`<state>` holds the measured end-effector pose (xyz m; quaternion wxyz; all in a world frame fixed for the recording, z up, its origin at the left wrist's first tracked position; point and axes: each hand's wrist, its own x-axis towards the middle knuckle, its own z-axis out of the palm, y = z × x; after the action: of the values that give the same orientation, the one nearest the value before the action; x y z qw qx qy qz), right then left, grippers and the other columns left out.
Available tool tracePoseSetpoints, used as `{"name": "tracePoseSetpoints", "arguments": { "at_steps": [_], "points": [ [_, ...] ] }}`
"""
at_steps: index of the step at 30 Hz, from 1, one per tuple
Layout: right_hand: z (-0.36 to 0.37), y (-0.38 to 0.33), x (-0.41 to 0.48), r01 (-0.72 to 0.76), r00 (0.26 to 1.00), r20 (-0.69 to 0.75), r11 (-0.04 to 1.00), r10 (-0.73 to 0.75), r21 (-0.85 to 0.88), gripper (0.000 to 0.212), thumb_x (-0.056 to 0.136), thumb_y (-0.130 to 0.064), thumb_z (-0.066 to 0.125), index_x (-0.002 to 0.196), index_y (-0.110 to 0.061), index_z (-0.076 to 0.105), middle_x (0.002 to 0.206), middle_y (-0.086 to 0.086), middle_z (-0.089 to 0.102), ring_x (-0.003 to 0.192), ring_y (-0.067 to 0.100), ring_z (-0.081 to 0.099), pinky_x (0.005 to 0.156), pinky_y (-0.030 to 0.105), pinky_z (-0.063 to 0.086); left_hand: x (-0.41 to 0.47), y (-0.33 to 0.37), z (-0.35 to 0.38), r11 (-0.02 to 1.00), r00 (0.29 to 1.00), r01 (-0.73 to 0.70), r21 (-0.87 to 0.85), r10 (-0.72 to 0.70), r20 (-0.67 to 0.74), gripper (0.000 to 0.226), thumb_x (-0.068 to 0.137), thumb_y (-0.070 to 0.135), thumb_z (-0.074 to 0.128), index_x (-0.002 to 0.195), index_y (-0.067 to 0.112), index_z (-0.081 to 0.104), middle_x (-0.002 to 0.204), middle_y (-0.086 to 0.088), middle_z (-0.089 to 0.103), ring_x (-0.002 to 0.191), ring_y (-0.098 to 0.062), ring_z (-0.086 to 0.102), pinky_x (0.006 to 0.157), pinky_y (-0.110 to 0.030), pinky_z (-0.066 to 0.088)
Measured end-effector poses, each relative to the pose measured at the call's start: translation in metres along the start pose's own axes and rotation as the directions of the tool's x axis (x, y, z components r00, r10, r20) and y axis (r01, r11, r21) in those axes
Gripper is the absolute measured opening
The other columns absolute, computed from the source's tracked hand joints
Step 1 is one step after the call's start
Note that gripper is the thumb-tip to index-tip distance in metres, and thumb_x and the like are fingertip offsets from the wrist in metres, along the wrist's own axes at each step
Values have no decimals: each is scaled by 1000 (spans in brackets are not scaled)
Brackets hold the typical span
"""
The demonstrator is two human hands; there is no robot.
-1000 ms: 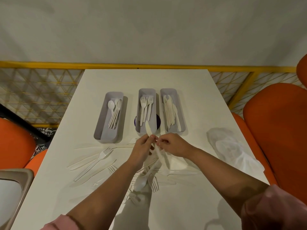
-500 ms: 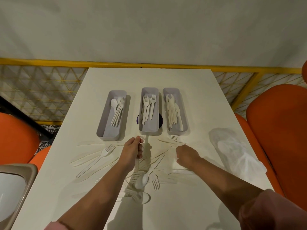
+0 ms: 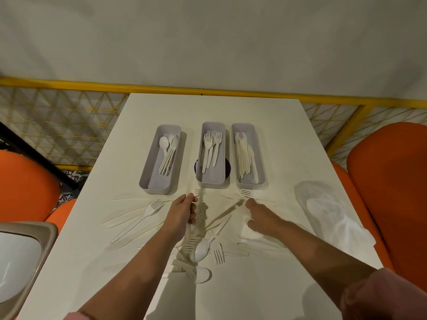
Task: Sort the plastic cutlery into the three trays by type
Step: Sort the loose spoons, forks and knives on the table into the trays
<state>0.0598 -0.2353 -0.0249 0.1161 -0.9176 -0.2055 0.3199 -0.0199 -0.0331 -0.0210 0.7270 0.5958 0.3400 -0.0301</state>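
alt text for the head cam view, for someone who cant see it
A person's left hand grips a white plastic utensil above a scattered pile of cutlery on a white table, while the right hand rests on the pile. Beyond them three grey trays hold spoons, forks and knives, left to right.

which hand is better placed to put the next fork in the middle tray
Left. The left hand grips a fork, tines just short of the middle tray, which holds forks. The right hand rests on the table below the knife tray.
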Motion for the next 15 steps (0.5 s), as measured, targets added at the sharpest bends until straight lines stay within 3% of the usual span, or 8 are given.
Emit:
{"name": "tracePoseSetpoints", "arguments": {
  "at_steps": [4,7,9,11,13,15],
  "points": [
    [-7,-1,6,-42,994,-97,997,48,62,13,94,-8,43,106,-8,47,87,2,41,92,26,54,68,23,40,0,0,-5,1000,1000,8,-24,-8,-23,26,100,19,37,80,10,52,60,-3,37,50,-15,31,49,-26,30],
    [-9,-7,9,-81,979,-189,997,83,19,12,93,-9,42,87,-9,52,101,6,39,88,16,40,73,22,32,0,0,-11,999,999,10,-39,-12,-37,27,100,19,38,79,10,52,59,-3,38,49,-15,32,48,-26,30],
    [-9,-12,11,-77,966,-245,996,85,44,30,90,-5,44,65,-19,36,98,4,39,86,16,40,70,22,33,0,0,-14,999,999,14,-46,-16,-45,27,100,20,38,80,9,52,59,-3,39,49,-15,32,49,-26,30],
    [-8,-20,13,26,967,-255,994,2,105,27,86,1,48,67,-17,39,96,3,40,84,17,43,66,21,34,-1,0,-18,999,998,15,-52,-18,-57,26,100,20,38,81,9,52,59,-3,39,50,-15,31,50,-26,30],
    [-3,-28,14,179,963,-223,977,-150,115,18,83,5,50,87,-12,55,97,4,37,88,18,44,69,22,33,-1,0,-21,999,998,9,-53,-12,-67,26,100,19,37,81,10,51,59,-3,38,49,-15,31,49,-25,29],
    [4,-37,16,294,946,-175,950,-274,102,25,83,2,55,106,-5,61,97,3,35,90,16,43,73,21,32,-2,0,-24,998,997,5,-57,-9,-74,26,100,19,37,80,10,51,60,-2,37,50,-15,30,48,-25,29]
  ]
}}
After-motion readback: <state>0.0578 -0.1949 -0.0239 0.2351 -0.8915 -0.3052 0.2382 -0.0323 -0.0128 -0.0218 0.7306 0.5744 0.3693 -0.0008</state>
